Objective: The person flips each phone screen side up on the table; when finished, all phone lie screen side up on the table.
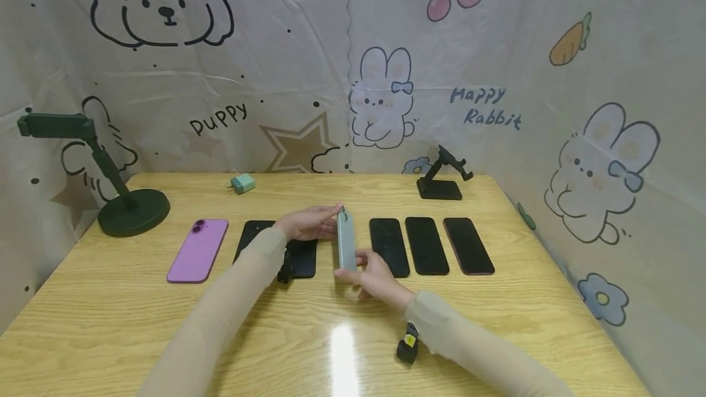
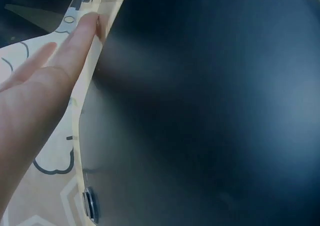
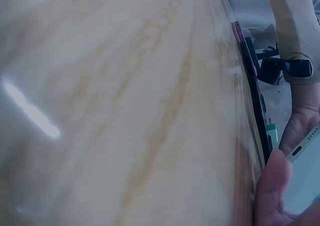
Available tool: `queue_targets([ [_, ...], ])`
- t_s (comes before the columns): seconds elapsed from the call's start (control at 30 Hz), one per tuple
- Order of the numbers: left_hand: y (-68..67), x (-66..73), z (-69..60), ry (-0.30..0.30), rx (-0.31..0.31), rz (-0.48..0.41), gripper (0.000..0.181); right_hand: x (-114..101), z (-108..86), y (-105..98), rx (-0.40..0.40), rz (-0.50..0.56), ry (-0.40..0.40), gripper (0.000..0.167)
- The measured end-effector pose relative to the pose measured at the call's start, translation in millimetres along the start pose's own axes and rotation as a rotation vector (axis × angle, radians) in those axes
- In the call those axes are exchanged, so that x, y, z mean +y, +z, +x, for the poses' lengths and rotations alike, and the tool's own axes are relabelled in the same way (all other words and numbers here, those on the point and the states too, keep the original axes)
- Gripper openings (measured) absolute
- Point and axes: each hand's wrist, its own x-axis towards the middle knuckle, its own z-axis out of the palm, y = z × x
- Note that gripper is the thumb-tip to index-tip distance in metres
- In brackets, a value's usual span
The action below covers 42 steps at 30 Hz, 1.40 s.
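Observation:
A pale green phone (image 1: 346, 241) is tilted up on its long edge between both hands, above the table. My left hand (image 1: 309, 223) holds its far end, fingertips at the top corner. My right hand (image 1: 377, 277) grips the near end, with the thumb at the bottom edge and fingers along the right side. In the right wrist view, the phone's (image 3: 306, 173) charging port and speaker holes show beside my right thumb (image 3: 274, 178). Under the left wrist lie black phones (image 1: 304, 259), partly covered by the arm. A black surface (image 2: 200, 116) fills most of the left wrist view.
Right of the hands lie three dark phones, the nearest one (image 1: 389, 247) close to the right fingers. A purple phone (image 1: 197, 251) lies at left. Behind stand a green holder (image 1: 132, 204), a charger plug (image 1: 242, 183) and a black phone stand (image 1: 441, 189).

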Motion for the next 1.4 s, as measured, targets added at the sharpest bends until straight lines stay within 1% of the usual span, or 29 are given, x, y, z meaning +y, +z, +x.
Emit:
queue_targets([
  [0.07,0.9,-1.4,0.2,-0.014,-0.022,0.001,0.066,-0.3,-1.0,-0.6,-0.016,0.040,0.005,0.069],
  [0.1,1.2,-1.9,0.2,-0.023,-0.023,0.003,0.067,-0.2,-1.4,-0.8,-0.022,0.051,0.006,0.068],
  [0.17,1.5,-2.5,0.1,-0.034,-0.031,0.015,0.067,0.6,-1.7,-1.3,-0.037,0.064,0.004,0.066],
  [0.27,1.4,-2.8,-0.7,-0.044,-0.038,0.008,0.066,2.4,-1.4,-1.9,-0.055,0.077,0.006,0.065],
  [0.43,1.5,-3.8,-2.7,-0.011,-0.055,-0.017,0.066,3.7,-1.4,-3.5,-0.085,0.092,-0.005,0.067],
  [0.53,2.3,-4.4,-3.4,0.013,-0.045,-0.037,0.065,4.2,-1.8,-5.4,-0.103,0.101,-0.011,0.068],
  [0.67,2.2,-4.9,-4.9,0.041,-0.011,-0.042,0.064,5.1,-3.5,-8.5,-0.118,0.112,-0.036,0.068],
  [0.8,1.1,-5.4,-7.4,0.057,0.003,-0.043,0.066,3.1,-7.6,-10.7,-0.098,0.133,-0.063,0.062],
  [0.9,1.6,-5.0,-9.6,0.049,0.015,-0.041,0.068,-9.2,-17.5,-12.8,-0.074,0.135,-0.095,0.055],
  [0.97,2.5,-4.2,-10.1,0.042,0.030,-0.034,0.066,-17.5,-24.3,-14.3,-0.059,0.125,-0.124,0.050],
  [1.03,3.1,-3.0,-9.8,0.035,0.043,-0.021,0.064,-20.1,-26.4,-15.7,-0.045,0.117,-0.150,0.046],
  [1.1,3.3,-2.2,-8.8,0.036,0.051,0.000,0.063,-14.4,-23.4,-16.2,-0.028,0.127,-0.169,0.044],
  [1.2,2.3,-1.8,-6.8,0.040,0.064,0.027,0.064,0.5,-13.2,-16.4,0.000,0.142,-0.190,0.044],
  [1.27,1.4,-2.4,-5.9,0.045,0.078,0.040,0.065,4.9,-10.8,-16.4,0.020,0.151,-0.202,0.043],
  [1.37,-0.1,-3.8,-4.7,0.033,0.124,0.031,0.061,7.2,-9.5,-16.9,0.042,0.159,-0.221,0.043],
  [1.4,-0.6,-4.4,-4.7,0.030,0.149,0.030,0.059,7.3,-9.3,-17.2,0.045,0.166,-0.225,0.043],
])
